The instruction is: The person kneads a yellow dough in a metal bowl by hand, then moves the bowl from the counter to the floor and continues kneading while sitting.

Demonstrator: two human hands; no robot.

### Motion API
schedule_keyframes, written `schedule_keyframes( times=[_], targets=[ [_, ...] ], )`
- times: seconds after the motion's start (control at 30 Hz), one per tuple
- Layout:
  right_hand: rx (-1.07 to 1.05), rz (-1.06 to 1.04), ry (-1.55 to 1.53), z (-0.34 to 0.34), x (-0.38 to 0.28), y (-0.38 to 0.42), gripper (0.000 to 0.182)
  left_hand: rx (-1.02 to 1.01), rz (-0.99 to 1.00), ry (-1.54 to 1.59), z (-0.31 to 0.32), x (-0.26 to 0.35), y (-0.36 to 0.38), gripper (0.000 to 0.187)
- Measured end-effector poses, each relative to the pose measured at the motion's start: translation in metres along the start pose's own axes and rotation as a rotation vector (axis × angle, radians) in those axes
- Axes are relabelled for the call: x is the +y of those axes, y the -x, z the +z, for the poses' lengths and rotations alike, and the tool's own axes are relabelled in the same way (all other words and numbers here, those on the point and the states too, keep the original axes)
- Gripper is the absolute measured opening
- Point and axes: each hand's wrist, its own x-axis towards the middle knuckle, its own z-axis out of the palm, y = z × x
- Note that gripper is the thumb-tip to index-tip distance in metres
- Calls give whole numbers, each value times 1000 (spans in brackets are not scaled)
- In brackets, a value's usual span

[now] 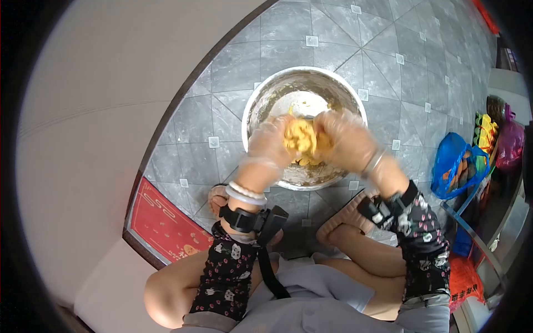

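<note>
Both of my hands wear clear plastic gloves and meet above a large metal basin [248, 114] on the floor. A lump of yellow dough [300, 136] is gripped between them. My left hand [270, 143] closes on its left side, and my right hand [345, 139] closes on its right side, slightly smeared by motion. Yellow bits lie in the basin below, and its inner wall is coated with residue. My palms and most fingertips are hidden by the gloves' blur and the dough.
Grey tiled floor [233, 64] surrounds the basin. A pale wall [100, 111] rises on the left, with a red mat [166, 225] at its foot. On the right are a blue plastic bag [451, 166], a purple bag [509, 145], a metal rack [472, 236] and a red bag [465, 283].
</note>
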Motion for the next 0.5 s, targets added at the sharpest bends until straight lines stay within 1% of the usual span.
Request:
schedule_keyframes(
  times=[0.03,0.07,0.13,0.17,0.2,0.27,0.3,0.37,0.4,0.47,0.5],
  targets=[
    [160,-51,254,30,5,11,35,-8,43,-149,-8,18,6,61],
    [318,-99,510,49,7,20,31,21,102,-156,5,11,6,56],
    [-39,255,250,61,-13,27,29,68,230,-165,43,-5,7,47],
    [-58,317,163,80,-9,29,30,34,215,-187,45,2,13,36],
    [-96,360,78,88,-7,31,30,-39,195,-203,51,7,14,34],
    [-87,433,25,105,-3,33,29,-187,145,-238,71,8,13,30],
    [-54,426,7,115,4,33,29,-188,158,-269,79,5,10,24],
    [16,400,-34,131,13,28,28,-289,72,-293,81,10,-3,32],
    [-34,409,-61,128,13,26,29,-344,24,-308,81,12,-7,36],
    [-122,425,-110,117,19,15,31,-332,-50,-251,91,8,-16,35],
    [-126,411,-122,117,23,11,32,-326,-86,-224,97,5,-20,34]
  ],
)
